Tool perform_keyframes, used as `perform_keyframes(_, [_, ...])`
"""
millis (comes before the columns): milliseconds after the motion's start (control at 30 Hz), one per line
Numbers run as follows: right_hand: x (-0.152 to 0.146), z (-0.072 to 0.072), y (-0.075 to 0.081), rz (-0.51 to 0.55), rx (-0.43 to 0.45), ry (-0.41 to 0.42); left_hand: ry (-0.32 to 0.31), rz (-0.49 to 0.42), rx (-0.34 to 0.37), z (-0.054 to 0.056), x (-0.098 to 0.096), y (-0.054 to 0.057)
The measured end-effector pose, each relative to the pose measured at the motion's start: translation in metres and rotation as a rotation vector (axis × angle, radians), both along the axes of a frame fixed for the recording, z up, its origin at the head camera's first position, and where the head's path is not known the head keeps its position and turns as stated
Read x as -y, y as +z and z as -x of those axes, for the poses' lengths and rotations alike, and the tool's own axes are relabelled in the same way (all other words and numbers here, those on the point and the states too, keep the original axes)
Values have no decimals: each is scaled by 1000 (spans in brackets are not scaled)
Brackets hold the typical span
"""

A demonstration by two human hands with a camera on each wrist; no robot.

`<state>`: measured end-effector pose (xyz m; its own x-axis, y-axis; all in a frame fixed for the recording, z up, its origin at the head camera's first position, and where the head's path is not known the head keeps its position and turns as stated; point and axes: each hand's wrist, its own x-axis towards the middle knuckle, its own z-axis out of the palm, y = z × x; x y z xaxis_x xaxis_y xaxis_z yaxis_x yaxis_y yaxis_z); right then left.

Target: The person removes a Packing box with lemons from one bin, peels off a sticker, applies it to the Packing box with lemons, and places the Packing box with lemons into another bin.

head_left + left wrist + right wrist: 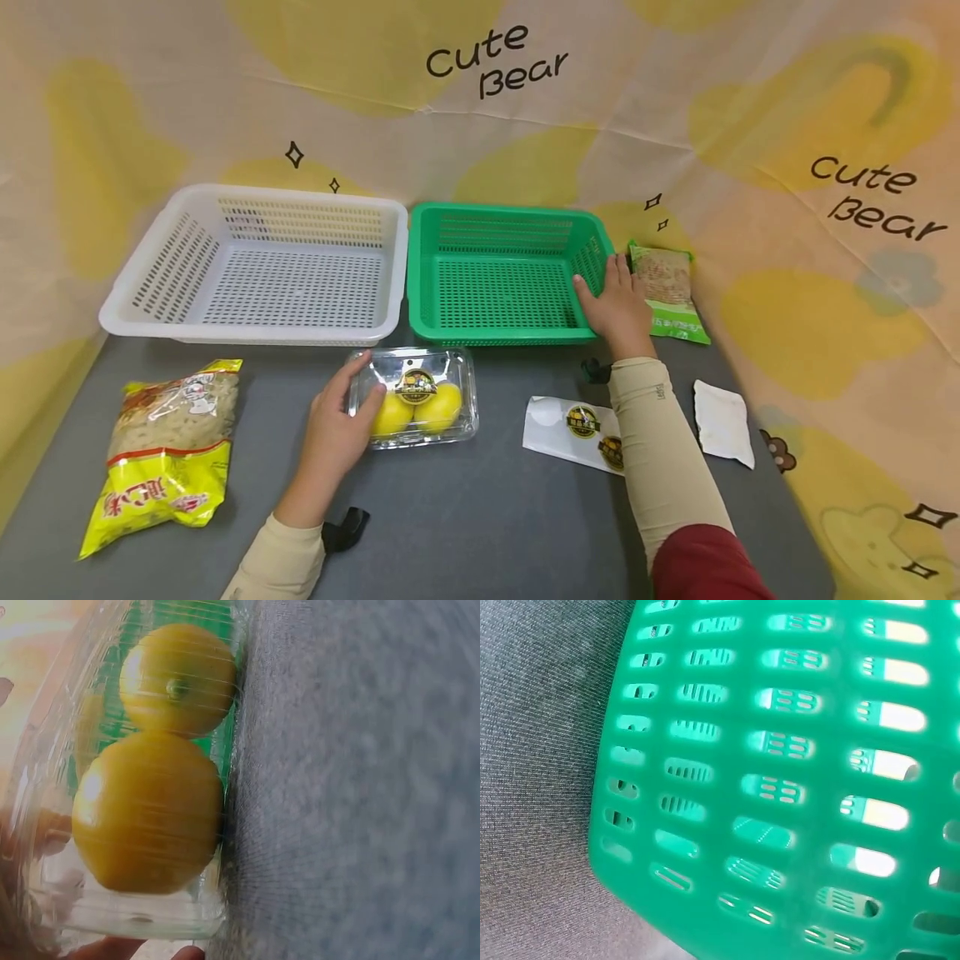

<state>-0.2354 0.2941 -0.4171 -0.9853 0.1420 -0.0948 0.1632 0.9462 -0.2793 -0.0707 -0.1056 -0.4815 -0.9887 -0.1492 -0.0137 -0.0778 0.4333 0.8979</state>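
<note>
My left hand [341, 429] grips the left end of a clear plastic fruit box [467, 392] on the grey table. Its thumb lies on the lid, and fingertips show behind and below the box in the left wrist view. Inside the box, two round yellow fruits [150, 814] sit under a black-and-gold label. My right hand [622, 312] holds the right rim of the green basket [491, 335], thumb over the inner side and fingers outside. Slotted green basket wall [727, 780] fills much of the right wrist view, where the hand itself is out of sight.
A white basket [262, 335] stands left of the green one. A yellow food bag [165, 458] lies front left. Right of the green basket is a green-and-clear packet [667, 292]. A white labelled packet [558, 429], partly under the right forearm, and a small white packet [723, 423] lie nearer.
</note>
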Motion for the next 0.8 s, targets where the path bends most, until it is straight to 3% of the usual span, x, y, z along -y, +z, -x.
perform_keyframes(233, [1,0,0,-1,-1,-11,26,-58,-17,-1,-2,-3])
perform_keyframes(500, [0,0,-1,11,-8,-16,24,-137,-175,-8,-7,-1])
perform_keyframes(800, [1,0,-3,15,-14,-31,82,-161,-106,-10,-9,1])
